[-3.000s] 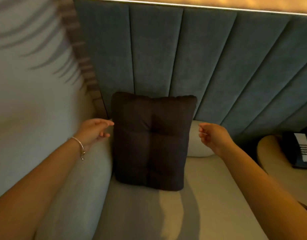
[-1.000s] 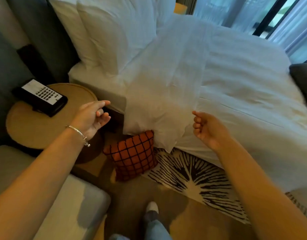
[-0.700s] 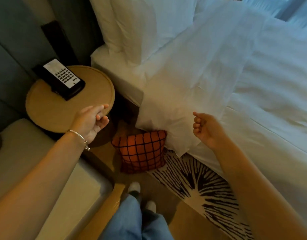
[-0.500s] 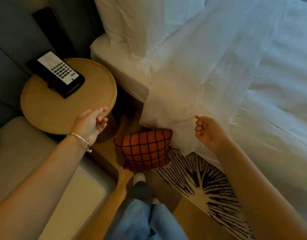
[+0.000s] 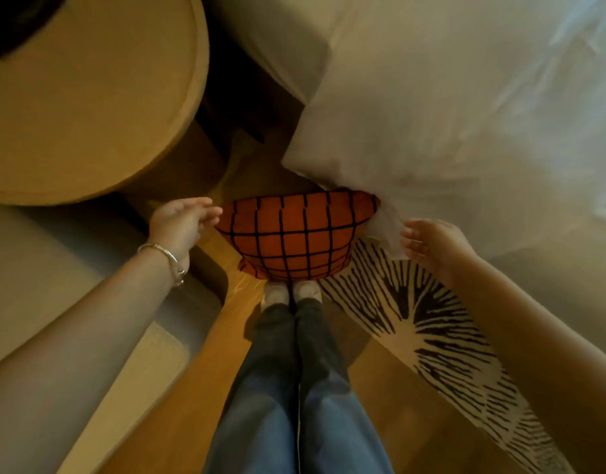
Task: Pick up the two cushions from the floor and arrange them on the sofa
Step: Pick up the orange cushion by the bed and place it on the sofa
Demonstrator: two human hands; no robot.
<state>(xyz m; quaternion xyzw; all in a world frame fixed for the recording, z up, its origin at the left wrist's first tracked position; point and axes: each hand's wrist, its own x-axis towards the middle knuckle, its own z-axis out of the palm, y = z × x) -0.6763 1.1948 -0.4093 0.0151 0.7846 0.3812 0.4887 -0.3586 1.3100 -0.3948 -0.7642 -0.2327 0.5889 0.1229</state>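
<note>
An orange cushion with a black grid pattern (image 5: 294, 237) stands on the wooden floor, leaning under the hanging white bedding, right in front of my feet. My left hand (image 5: 181, 222) hovers at the cushion's left edge, fingers spread, holding nothing. My right hand (image 5: 431, 242) is at the cushion's right side, fingers apart, against a fold of the white sheet. The beige sofa seat (image 5: 38, 275) shows at the lower left. The dark cushion is out of view.
A round wooden side table (image 5: 89, 97) stands close at upper left. The white bed (image 5: 482, 97) fills the upper right. A black-and-white striped rug (image 5: 431, 330) lies on the floor to the right. My legs and white shoes are below the cushion.
I have turned from the sofa, where the dark cushion stood, and bent down toward the floor. Both hands have dropped to either side of the orange cushion, and the view has closed in.
</note>
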